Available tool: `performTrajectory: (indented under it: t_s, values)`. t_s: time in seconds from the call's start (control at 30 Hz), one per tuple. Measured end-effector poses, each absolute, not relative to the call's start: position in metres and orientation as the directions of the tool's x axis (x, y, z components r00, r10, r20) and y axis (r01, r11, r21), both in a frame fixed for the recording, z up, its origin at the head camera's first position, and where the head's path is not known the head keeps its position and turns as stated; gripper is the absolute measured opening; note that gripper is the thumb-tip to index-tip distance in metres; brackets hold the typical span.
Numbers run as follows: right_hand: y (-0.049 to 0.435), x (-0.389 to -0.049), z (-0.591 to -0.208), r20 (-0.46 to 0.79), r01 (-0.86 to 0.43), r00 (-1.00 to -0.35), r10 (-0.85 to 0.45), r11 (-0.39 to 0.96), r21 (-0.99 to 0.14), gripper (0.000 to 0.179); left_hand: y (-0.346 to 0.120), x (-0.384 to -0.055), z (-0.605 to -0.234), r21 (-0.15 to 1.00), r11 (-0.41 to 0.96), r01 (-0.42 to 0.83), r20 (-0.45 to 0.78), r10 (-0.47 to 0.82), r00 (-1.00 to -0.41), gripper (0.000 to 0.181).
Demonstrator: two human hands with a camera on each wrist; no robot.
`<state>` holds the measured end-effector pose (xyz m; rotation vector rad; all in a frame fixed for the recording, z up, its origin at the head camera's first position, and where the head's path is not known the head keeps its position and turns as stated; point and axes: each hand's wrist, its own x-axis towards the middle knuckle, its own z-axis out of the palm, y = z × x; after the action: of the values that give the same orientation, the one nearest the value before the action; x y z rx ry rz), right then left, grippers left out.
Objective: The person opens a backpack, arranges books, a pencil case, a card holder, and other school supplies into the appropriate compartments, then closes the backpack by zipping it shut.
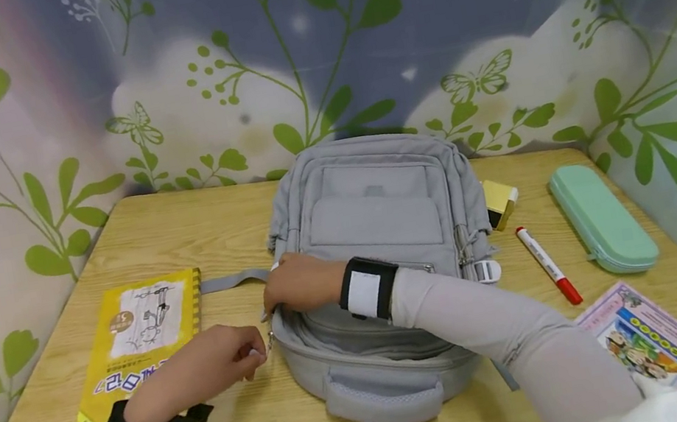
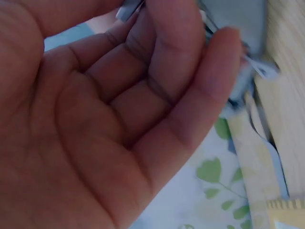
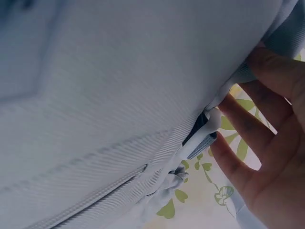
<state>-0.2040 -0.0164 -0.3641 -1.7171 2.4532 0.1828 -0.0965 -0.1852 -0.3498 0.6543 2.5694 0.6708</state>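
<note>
A grey backpack point(image 1: 374, 220) lies on the table with its top compartment unzipped and its carry handle point(image 1: 383, 394) towards me. My right hand point(image 1: 303, 280) grips the fabric at the bag's left side. In the right wrist view the thumb point(image 3: 276, 67) and fingers pinch the grey edge, close to a white buckle. By the left end of the opening, my left hand point(image 1: 222, 361) has its fingers curled. A metal zipper pull point(image 2: 127, 9) shows between its thumb and fingers in the left wrist view, partly cut off by the frame.
Left of the bag lies a yellow book point(image 1: 138, 341), near a grey strap point(image 1: 232, 281). To the right are a small yellow box point(image 1: 500, 197), a red-capped marker point(image 1: 548, 265), a mint-green pencil case point(image 1: 601, 215) and a pink-edged booklet point(image 1: 657, 344). A patterned cloth stands behind the table.
</note>
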Motion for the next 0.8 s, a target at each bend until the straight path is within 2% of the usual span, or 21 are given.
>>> performTrajectory:
  t_s: [0.23, 0.37, 0.53, 0.67, 0.8]
  values:
    - [-0.015, -0.205, -0.368, -0.144, -0.940, -0.342, -0.929, 0.340, 0.040, 0.029, -0.152, -0.072, -0.341, 0.502, 0.735, 0.456, -0.241, 0.626, -0.742, 0.013]
    - [-0.014, -0.207, -0.367, -0.128, -0.942, -0.336, -0.933, 0.334, 0.036, 0.032, -0.127, -0.057, -0.337, 0.421, 0.704, 0.572, -0.188, 0.685, -0.704, 0.012]
    - [-0.014, -0.208, -0.365, -0.131, -0.937, -0.348, -0.928, 0.349, 0.017, 0.033, -0.097, -0.045, -0.339, 0.344, 0.645, 0.682, -0.115, 0.750, -0.652, 0.023]
    - [-0.013, -0.203, -0.363, -0.180, -0.928, -0.362, -0.915, 0.372, -0.029, 0.031, -0.081, -0.042, -0.343, 0.380, 0.640, 0.668, -0.118, 0.749, -0.652, 0.023]
    - [-0.001, -0.196, -0.351, -0.259, -0.927, -0.303, -0.917, 0.347, -0.145, 0.030, -0.079, -0.046, -0.343, 0.466, 0.651, 0.599, -0.143, 0.724, -0.675, 0.018]
